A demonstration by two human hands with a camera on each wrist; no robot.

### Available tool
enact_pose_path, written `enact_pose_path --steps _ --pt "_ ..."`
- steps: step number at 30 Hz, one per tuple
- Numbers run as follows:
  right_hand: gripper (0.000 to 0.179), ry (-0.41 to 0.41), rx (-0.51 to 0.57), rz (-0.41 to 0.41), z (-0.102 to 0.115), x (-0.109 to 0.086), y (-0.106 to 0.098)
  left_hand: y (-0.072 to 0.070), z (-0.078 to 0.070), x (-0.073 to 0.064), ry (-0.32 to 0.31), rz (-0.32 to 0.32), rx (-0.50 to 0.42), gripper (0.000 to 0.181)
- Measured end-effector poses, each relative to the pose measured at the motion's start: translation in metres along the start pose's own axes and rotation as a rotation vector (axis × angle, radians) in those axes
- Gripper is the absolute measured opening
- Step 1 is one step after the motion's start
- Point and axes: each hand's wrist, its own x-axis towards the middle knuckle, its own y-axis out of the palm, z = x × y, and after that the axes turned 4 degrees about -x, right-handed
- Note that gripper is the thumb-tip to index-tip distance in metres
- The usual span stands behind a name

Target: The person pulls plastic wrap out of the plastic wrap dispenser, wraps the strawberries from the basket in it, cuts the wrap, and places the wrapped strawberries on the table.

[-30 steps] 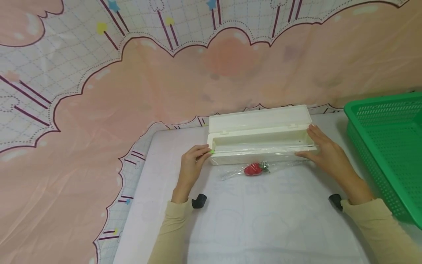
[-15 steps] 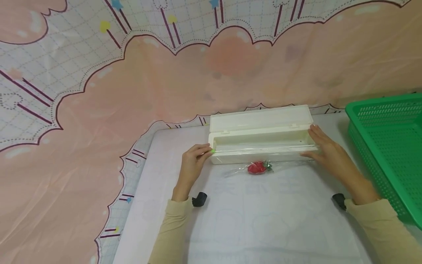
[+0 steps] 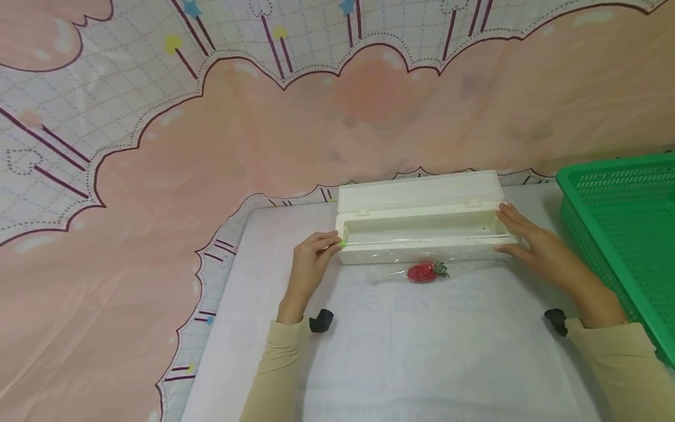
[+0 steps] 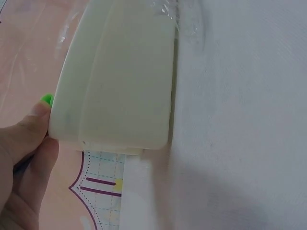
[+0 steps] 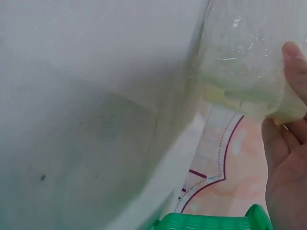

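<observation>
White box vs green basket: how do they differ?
Walls: the white box has solid sides; the green basket is perforated with small holes.
Top: the box has a hinged lid, swung back; no lid shows on the basket.
Shape: the box is long and narrow; the basket, cut off by the head view's edge, looks broader and larger.
Shared: both are open at the top.

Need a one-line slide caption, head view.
Left-hand grip and right-hand grip at opposite ends of an open white box, red strawberry lying in front.
</observation>
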Motion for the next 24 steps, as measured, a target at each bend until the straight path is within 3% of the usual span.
enact_pose_path --steps 12,14,20,24 --pt "0.073 0.023 0.071 0.025 0.001 0.000 -0.002 -0.002 -0.007 -0.003 -0.070 0.020 -0.005 0.018" --pt "0.074 0.049 0.084 0.026 0.002 -0.001 -0.002 -0.003 -0.009 -0.005 -0.079 -0.005 0.009 0.020" --pt "0.077 0.125 0.134 0.022 0.004 -0.004 -0.002 -0.003 -0.020 -0.021 -0.100 -0.167 0.000 0.014" --pt "0.077 0.157 0.169 0.010 0.005 -0.005 -0.003 0.001 -0.026 -0.035 -0.111 -0.147 0.042 0.011"
